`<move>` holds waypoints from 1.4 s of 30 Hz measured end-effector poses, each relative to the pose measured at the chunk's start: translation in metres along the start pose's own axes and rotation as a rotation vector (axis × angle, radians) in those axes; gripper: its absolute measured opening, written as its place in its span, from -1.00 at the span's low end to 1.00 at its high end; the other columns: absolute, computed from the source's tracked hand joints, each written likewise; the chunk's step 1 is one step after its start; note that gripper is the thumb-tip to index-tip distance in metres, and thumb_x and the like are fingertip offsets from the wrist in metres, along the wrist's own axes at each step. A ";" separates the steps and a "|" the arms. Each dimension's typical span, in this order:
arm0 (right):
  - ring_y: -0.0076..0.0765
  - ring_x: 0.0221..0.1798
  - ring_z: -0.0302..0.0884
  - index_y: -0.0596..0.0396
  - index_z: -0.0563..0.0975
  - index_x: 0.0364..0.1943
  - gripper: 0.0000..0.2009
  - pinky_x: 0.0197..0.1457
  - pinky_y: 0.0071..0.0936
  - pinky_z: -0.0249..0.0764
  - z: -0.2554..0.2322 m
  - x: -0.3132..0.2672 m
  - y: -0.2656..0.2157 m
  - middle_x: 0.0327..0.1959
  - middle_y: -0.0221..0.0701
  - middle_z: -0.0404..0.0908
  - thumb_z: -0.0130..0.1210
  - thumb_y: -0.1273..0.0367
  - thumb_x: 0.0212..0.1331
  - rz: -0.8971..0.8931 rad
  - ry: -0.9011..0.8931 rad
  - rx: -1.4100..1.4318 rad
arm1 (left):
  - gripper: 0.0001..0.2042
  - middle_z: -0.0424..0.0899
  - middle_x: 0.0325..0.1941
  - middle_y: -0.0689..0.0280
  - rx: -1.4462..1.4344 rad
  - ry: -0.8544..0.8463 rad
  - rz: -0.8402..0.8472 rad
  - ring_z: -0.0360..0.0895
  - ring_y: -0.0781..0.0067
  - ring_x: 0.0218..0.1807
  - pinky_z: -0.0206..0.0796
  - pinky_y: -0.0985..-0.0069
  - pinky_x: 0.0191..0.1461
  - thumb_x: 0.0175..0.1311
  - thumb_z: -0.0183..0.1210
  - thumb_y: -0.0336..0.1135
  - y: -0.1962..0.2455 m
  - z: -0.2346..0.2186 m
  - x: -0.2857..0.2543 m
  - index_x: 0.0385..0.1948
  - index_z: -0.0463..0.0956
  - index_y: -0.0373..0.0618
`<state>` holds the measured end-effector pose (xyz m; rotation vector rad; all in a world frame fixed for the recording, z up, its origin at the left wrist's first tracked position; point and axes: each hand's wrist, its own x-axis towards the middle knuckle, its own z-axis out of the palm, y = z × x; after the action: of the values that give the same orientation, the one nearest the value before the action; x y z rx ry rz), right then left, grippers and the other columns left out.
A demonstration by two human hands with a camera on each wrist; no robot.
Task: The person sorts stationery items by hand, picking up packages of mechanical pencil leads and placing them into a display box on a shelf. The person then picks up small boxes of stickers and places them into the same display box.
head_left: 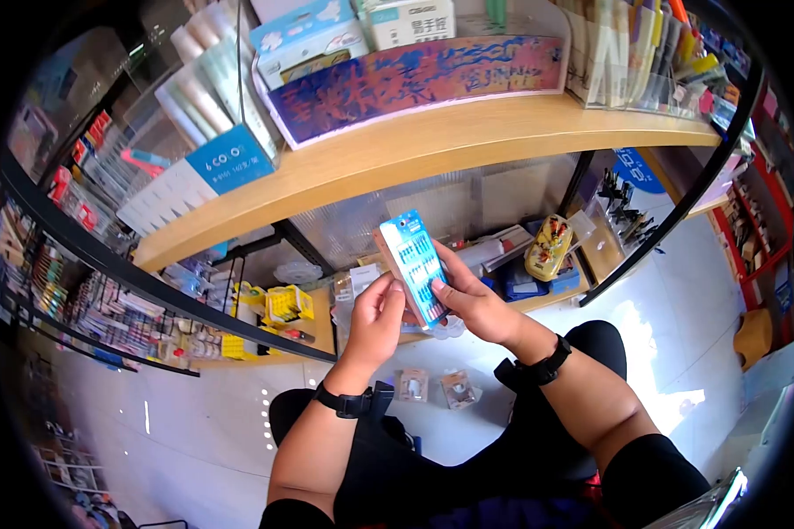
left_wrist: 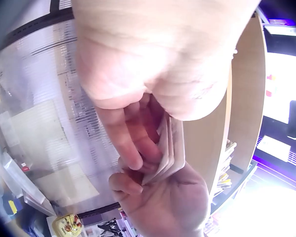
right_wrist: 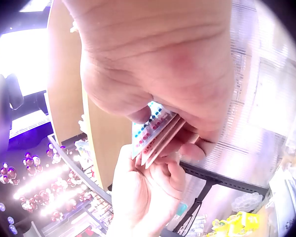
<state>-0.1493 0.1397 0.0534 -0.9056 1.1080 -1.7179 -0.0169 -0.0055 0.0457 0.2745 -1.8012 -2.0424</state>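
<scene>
A small stack of thin packs (head_left: 412,264) with a blue printed front is held upright before the person, over the lap. Its front carries rows of small blue and reddish shapes, and the right wrist view shows blue and pink dots (right_wrist: 149,129) on the top pack. My left hand (head_left: 378,319) grips the stack's left edge, thumb along the side. On the opposite edge my right hand (head_left: 478,309) holds it, the thumb lying on the front. In the left wrist view several layers (left_wrist: 172,148) fan slightly apart between the hands.
A curved wooden shelf (head_left: 432,137) with pen displays spans the space ahead. Below it are a yellow tin (head_left: 549,249) and a yellow basket (head_left: 288,305). Two small packages (head_left: 458,389) lie on the floor between the knees. A black metal post (head_left: 670,220) stands right.
</scene>
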 end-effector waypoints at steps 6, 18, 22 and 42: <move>-0.13 0.61 0.05 0.13 -0.12 0.61 -0.35 0.60 -0.28 0.04 0.006 0.000 -0.014 0.59 -0.06 0.08 -0.13 0.37 0.56 -0.336 0.090 -0.467 | -0.71 0.71 0.00 0.28 0.140 0.041 0.046 0.71 0.54 -0.13 0.64 0.55 -0.14 0.60 -0.02 -0.35 0.021 0.006 0.015 0.20 0.48 -0.30; 0.10 0.25 0.43 0.21 0.23 0.41 -0.50 0.35 -0.19 0.34 0.018 0.021 -0.039 0.21 -0.02 0.40 0.01 0.46 0.42 -0.600 0.370 -0.607 | -0.68 0.70 0.00 0.36 0.009 0.110 0.180 0.67 0.53 -0.11 0.63 0.48 -0.13 0.59 0.04 -0.17 0.035 0.019 0.050 0.21 0.49 -0.12; 0.02 0.18 0.46 0.25 0.31 0.27 -0.60 0.24 -0.25 0.42 0.015 0.039 -0.026 0.16 -0.02 0.40 0.04 0.44 0.42 -0.746 0.458 -0.644 | -0.65 0.69 0.06 0.34 -0.069 0.097 0.162 0.65 0.52 0.00 0.59 0.49 -0.07 0.61 0.00 -0.20 0.037 0.015 0.058 0.29 0.44 -0.11; -0.51 -0.06 0.59 0.17 0.45 0.16 -0.74 0.05 -0.47 0.52 0.000 0.060 -0.011 -0.04 -0.35 0.64 -0.03 0.33 0.54 -0.221 0.415 0.378 | -0.73 0.73 -0.11 0.33 0.127 0.228 0.199 0.66 0.58 -0.19 0.53 0.57 -0.20 0.58 0.09 -0.23 0.017 -0.004 0.088 0.14 0.43 -0.18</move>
<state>-0.1730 0.0866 0.0704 -0.4561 0.9122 -2.2733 -0.0916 -0.0472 0.0719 0.3350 -1.7438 -1.6923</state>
